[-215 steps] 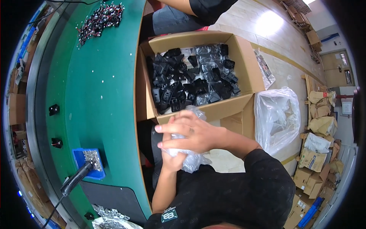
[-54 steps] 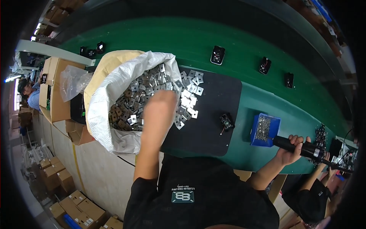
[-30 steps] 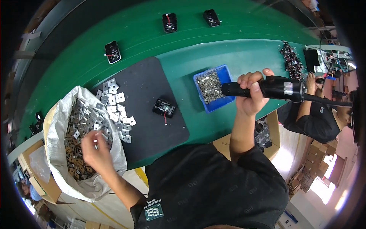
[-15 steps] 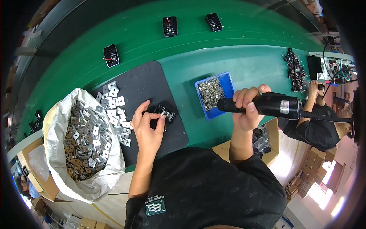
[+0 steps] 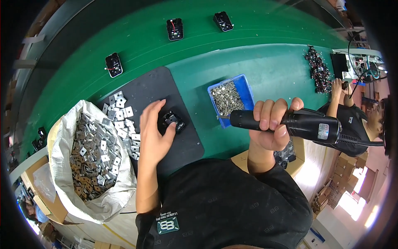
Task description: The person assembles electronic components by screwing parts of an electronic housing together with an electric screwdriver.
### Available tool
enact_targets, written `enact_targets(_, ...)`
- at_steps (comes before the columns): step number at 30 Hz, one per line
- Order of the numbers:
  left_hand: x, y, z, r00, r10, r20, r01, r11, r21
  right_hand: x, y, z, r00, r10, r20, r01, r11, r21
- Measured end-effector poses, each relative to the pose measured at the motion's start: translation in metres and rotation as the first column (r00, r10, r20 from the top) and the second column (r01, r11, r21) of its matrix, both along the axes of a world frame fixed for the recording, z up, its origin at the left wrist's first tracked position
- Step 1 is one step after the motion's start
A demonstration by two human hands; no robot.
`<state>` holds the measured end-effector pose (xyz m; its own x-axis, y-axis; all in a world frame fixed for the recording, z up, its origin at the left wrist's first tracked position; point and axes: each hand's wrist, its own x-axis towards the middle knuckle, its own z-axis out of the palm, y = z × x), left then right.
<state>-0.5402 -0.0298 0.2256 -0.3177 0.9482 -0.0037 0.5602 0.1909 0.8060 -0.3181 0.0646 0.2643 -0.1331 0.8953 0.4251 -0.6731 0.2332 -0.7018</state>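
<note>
While the right hand (image 5: 271, 124) is closing its fingers round the black screwdriver (image 5: 309, 125), the left hand (image 5: 153, 135) is holding its fingers parted, seemingly empty, its thumb overlapping the black housing (image 5: 178, 118) just right of them and perhaps risking a skewing nudge.

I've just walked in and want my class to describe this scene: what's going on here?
At a green bench, someone's right hand grips a black handheld driver, its tip by the near edge of a blue tray of small metal pieces. The left hand is spread around a small black housing on a dark mat; whether the thumb touches it is unclear. To the left stands an open white sack full of metal plates.
</note>
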Motion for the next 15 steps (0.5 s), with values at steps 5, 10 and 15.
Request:
enact_targets(5,0.022,-0.010,0.022,0.976,-0.195,-0.097,0.212,0.952,0.218,-0.017,-0.011,0.023,0.986,0.157,-0.053,-0.155,0.987,0.037)
enact_targets(10,0.032,-0.012,0.015,0.970,-0.240,0.032,0.218,0.926,0.309,-0.025,-0.019,0.034,0.966,0.257,-0.001,-0.256,0.961,0.105)
enact_targets(15,0.028,-0.016,0.011,0.954,-0.283,0.099,0.220,0.886,0.409,-0.030,-0.026,0.038,0.968,0.243,-0.057,-0.235,0.966,0.111)
